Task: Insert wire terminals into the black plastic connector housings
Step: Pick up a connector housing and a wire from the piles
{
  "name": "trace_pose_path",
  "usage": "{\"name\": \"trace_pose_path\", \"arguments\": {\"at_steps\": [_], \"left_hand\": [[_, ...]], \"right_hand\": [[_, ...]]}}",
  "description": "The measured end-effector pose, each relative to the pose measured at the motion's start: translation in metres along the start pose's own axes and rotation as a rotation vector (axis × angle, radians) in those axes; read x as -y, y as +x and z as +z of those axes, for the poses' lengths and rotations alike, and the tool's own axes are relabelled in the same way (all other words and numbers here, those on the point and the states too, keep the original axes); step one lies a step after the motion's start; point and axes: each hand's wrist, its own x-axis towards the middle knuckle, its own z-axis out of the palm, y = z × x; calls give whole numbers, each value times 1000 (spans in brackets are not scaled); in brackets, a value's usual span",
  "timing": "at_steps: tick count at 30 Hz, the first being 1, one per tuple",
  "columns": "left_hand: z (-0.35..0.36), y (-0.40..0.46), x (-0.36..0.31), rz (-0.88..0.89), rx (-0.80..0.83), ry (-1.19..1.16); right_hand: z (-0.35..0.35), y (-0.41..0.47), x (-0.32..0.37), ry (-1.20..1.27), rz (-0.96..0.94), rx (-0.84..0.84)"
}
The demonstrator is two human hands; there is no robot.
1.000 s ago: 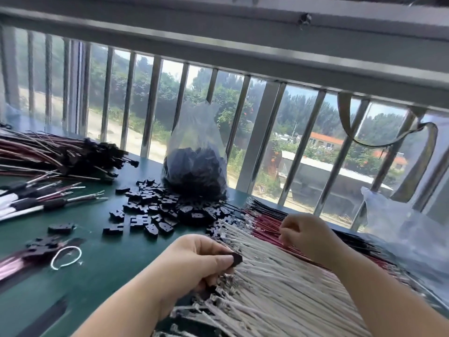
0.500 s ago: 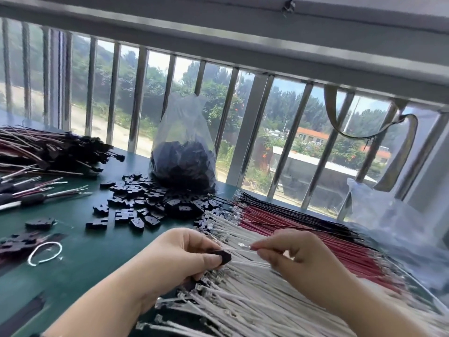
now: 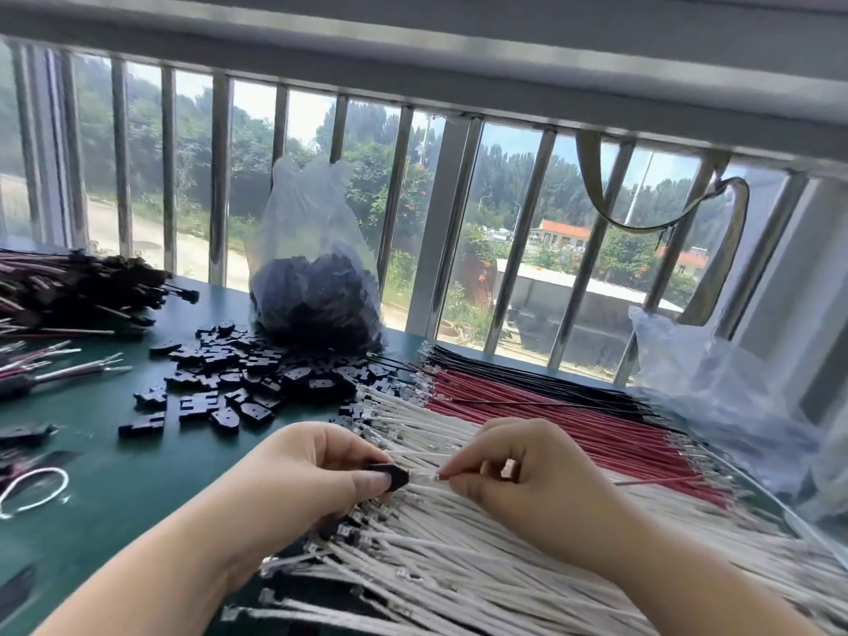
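The right hand (image 3: 527, 475) has come off the wire pile pinching a white wire (image 3: 424, 476), terminal now nearly touching the black housing (image 3: 390, 476) gripped in the left hand (image 3: 316, 470), ready for insertion

Both forearms reaching in from the bottom edge, bare, converging toward the middle. Left hand (image 3: 316, 470) curling palm-down, thumb and forefinger pinching a housing (image 3: 390, 476) at the tips, other fingers tucked beneath. Right hand (image 3: 527, 479) facing it, knuckles up, thumb and forefinger pinching a wire (image 3: 651, 483) just behind its terminal, remaining fingers folded into the palm. Fingertips of the two hands sitting close together, not touching.
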Motion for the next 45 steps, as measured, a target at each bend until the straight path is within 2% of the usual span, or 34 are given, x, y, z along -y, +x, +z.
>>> {"name": "trace_pose_path", "arguments": {"at_steps": [7,15,20,26,32,34,37,39,45], "left_hand": [[-1,-1,1,9,33,64],[1,-6,-7,-4,47,16],[3,-9,-11,-41,61,-40],[8,-9,-9,-22,-1,-8],[10,-7,-6,-4,-34,23],[9,-6,-5,-27,-61,6],[8,-5,-3,-48,-72,5],[7,-4,-2,-52,-68,1],[5,-4,-2,-46,-37,15]], "right_hand": [[3,0,0,40,-12,1],[2,-2,1,77,-20,-25],[6,-1,1,-8,-59,-48],[10,-3,2,-101,-151,-71],[14,-2,2,-82,-123,-48],[9,-2,0,-63,-105,-97],[2,0,-4,97,-42,-269],[-1,1,-8,143,-23,-303],[5,3,-15,-106,-74,-169]]}}
